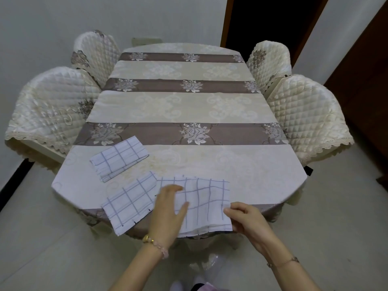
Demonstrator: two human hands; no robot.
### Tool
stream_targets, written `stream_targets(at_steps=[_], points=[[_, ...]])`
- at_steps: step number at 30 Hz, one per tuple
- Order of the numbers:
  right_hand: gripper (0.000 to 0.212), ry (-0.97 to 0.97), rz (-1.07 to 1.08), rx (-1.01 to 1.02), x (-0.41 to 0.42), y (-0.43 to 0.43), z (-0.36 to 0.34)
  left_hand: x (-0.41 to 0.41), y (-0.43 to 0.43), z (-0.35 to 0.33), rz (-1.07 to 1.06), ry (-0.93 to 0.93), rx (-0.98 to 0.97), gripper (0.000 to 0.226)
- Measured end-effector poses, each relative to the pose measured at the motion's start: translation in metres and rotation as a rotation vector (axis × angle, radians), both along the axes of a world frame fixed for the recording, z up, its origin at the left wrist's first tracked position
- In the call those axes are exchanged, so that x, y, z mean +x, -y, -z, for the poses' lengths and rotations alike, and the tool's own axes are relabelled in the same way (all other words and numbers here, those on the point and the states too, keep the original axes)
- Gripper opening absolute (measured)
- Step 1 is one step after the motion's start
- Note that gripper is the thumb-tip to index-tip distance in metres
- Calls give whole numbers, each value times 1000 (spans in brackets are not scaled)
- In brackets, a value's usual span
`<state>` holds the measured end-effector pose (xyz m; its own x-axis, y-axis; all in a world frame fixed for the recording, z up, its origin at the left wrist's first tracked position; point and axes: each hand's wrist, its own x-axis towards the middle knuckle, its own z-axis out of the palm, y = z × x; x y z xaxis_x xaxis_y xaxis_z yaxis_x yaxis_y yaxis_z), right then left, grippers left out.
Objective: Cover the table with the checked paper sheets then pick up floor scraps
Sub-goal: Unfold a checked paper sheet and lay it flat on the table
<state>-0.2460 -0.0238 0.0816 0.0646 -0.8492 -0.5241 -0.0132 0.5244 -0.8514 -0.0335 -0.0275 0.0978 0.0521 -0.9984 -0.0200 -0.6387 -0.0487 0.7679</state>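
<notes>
3 folded checked paper sheets lie at the near end of the table point(189, 160), which wears a striped, flowery cloth. The far folded sheet point(118, 159) rests alone on the left. The left folded sheet point(130, 203) hangs a little over the near edge. The middle folded sheet point(201, 203) also sticks out past the edge, and both hands are on it.

The left hand point(168, 208) lies flat on its left part with the fingers spread, pressing it down. The right hand point(244, 217) pinches its near right corner between thumb and fingers.

The paper looks thin, light and soft. It bends and would tear if pulled hard. It may slide on the smooth cloth, so 1 hand should hold it down while the other lifts a loose corner. The best place to grab looks like the open edges, not the fold, so the layers can peel apart. Most of the table is not yet covered
</notes>
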Motion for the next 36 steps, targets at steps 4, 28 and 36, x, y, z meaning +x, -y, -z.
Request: stream_targets(at_steps=[4, 28, 36], points=[[19, 68, 16, -52, 18, 1, -19, -32, -17, -11, 298, -162, 150, 62], [21, -51, 143, -309, -31, 101, -90, 115, 92, -82, -197, -362, -149, 40], [17, -248, 93, -308, -36, 143, -57, 124, 87, -33, -213, -606, 310, 27]])
